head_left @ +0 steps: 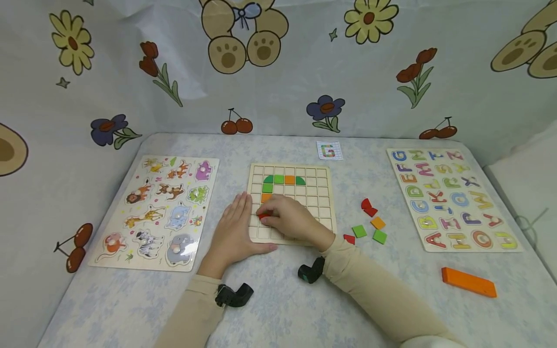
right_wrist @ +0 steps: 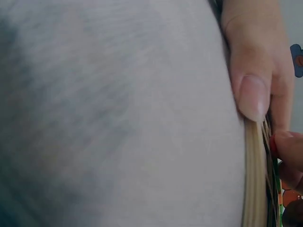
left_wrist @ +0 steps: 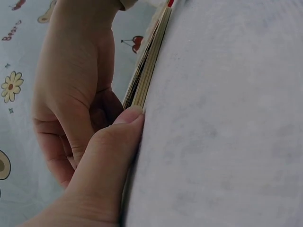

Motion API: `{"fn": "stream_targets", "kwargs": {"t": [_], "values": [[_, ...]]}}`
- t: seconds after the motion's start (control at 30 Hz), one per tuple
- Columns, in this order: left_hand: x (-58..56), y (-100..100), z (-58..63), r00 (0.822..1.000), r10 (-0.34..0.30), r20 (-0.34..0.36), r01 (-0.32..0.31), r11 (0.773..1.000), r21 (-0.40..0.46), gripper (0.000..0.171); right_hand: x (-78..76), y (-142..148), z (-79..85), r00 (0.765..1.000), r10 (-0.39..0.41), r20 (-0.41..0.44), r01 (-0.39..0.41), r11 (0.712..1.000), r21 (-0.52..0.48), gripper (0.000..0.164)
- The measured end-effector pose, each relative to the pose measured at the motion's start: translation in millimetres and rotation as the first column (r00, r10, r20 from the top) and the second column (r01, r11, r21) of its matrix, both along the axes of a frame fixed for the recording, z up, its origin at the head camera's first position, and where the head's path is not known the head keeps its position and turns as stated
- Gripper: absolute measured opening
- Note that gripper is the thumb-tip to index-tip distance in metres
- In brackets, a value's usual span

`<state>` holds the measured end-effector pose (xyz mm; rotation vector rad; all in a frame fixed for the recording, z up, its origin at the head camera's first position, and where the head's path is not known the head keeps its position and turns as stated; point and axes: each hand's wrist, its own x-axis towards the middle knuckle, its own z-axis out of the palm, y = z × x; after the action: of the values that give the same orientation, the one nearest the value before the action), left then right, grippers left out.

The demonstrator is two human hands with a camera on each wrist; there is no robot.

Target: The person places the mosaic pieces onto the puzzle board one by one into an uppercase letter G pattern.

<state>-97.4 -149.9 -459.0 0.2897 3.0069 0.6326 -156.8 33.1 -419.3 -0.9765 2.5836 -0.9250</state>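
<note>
A wooden grid board (head_left: 323,210) lies mid-table. In its upper left sit green quarter-round corners (head_left: 300,181), green squares (head_left: 279,179) and an orange square (head_left: 289,180), with another orange square (head_left: 266,197) lower in the left column. My right hand (head_left: 293,217) reaches over the board and pinches a small red piece (head_left: 263,216) at the left column; the fingers hide part of it. My left hand (head_left: 232,232) rests along the board's left edge with fingers straight, its thumb (left_wrist: 111,137) against the front edge.
Loose red pieces (head_left: 371,211), an orange square (head_left: 378,223) and green squares (head_left: 380,236) lie right of the board. A pattern card (head_left: 329,151) is behind it. An animal puzzle (head_left: 163,203) lies left, a letter puzzle (head_left: 452,203) right, and an orange block (head_left: 469,282) nearer the front.
</note>
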Motion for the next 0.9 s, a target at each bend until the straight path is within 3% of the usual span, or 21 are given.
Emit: {"fn": "stream_targets", "kwargs": {"t": [0.23,0.57,0.7,0.9], "values": [[0.8,1.4,0.4,1.0,0.004,-0.007,-0.004,1.0,0.002,0.143,6.9,3.5,-1.0,0.997,0.014,-0.079,-0.011,0.999,0.035,0.022],[0.4,3.1,0.9,1.0,0.001,-0.006,-0.001,1.0,0.004,0.142,10.6,11.4,1.4,0.992,-0.012,-0.129,0.023,0.997,0.079,0.009],[0.5,3.3,1.8,1.0,0.001,0.006,-0.001,1.0,0.008,0.143,13.3,19.6,5.0,0.991,-0.025,-0.131,0.036,0.996,0.086,0.004],[0.1,2.7,-0.6,1.0,0.017,0.023,-0.017,1.0,0.011,0.144,17.8,46.8,12.6,0.994,-0.088,-0.063,0.089,0.996,0.019,0.009]]}}
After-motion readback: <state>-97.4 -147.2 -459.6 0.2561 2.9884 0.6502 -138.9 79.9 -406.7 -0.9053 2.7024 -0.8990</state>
